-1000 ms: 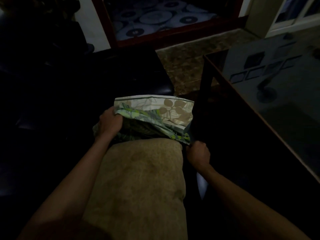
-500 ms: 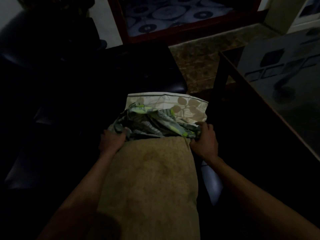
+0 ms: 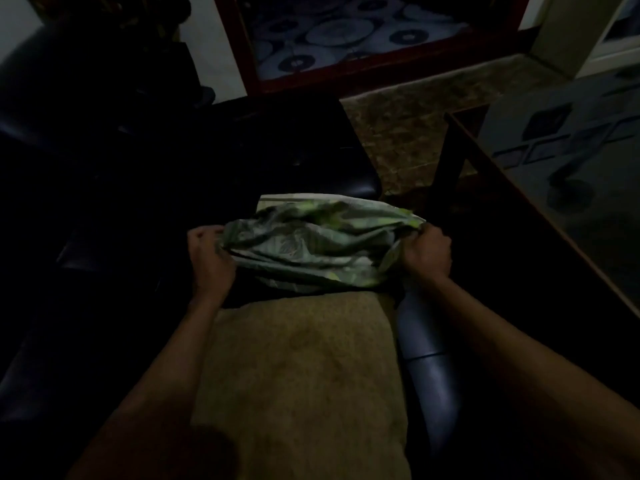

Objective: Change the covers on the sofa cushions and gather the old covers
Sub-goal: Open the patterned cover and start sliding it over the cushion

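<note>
Hands [image 3: 318, 258] now apart, leaf-print cover [image 3: 318, 242] pulled off tan cushion [image 3: 298, 375]

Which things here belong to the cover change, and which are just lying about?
Job:
- leaf-print cover, gripped at both ends
- tan cushion, bare
- left hand
- right hand

Lying about:
- dark sofa
- glass-topped table
- patterned rug

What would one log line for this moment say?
step: cover held bunched beyond cushion end | left hand: grips cover | right hand: grips cover | cushion: bare
</note>
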Demonstrator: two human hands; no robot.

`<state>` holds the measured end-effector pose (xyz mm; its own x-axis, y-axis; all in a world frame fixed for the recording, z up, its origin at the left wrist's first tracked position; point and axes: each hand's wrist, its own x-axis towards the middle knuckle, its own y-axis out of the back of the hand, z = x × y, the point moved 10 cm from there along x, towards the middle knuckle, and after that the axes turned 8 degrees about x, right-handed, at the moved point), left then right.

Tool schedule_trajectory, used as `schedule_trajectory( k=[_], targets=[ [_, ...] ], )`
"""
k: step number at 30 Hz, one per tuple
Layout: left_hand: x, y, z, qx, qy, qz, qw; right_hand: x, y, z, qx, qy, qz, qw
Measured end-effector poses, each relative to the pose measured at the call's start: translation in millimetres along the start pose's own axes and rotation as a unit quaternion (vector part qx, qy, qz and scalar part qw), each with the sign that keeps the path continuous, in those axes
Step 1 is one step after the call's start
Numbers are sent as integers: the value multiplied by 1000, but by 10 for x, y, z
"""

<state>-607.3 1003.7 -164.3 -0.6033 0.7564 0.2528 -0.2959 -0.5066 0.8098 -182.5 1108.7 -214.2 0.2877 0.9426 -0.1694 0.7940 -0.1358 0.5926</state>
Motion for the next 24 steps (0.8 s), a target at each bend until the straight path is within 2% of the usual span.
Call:
schedule_trajectory(
  k=[2,4,6,7,8,10,14,17,19,21,22,24],
  targets=[
    [49,119,-411,-35,134,45,989,91,54,155,13,-21,1,1000],
    [-12,-105,-762,-50,275,-36,959,87,-50,265,0,-5,-50,999],
    [-112,-448,-830,-137,341,-140,919,19,-261,282,-41,49,-132,989],
    [-148,-562,-764,-199,355,-161,899,-44,-388,263,-77,80,-178,978],
    [-141,-621,-713,-231,353,-165,892,-118,-496,229,-114,102,-218,964],
    [-70,-670,-596,-243,323,-164,900,-199,-613,164,-156,122,-250,948],
    [23,-759,-440,-244,267,-210,908,-146,-579,0,-140,116,-190,965],
    [145,-633,-324,-166,155,-201,953,0,-449,-127,-134,102,-141,976],
    [178,-523,-304,-108,86,-196,971,163,-367,-15,-129,48,-130,982],
    [143,-482,-449,-10,46,-224,973,212,-379,179,-59,-28,-170,983],
    [92,-481,-577,51,49,-246,967,172,-470,311,18,-87,-216,972],
    [-60,-541,-912,128,105,-300,940,-58,-687,552,193,-235,-287,909]
  ],
)
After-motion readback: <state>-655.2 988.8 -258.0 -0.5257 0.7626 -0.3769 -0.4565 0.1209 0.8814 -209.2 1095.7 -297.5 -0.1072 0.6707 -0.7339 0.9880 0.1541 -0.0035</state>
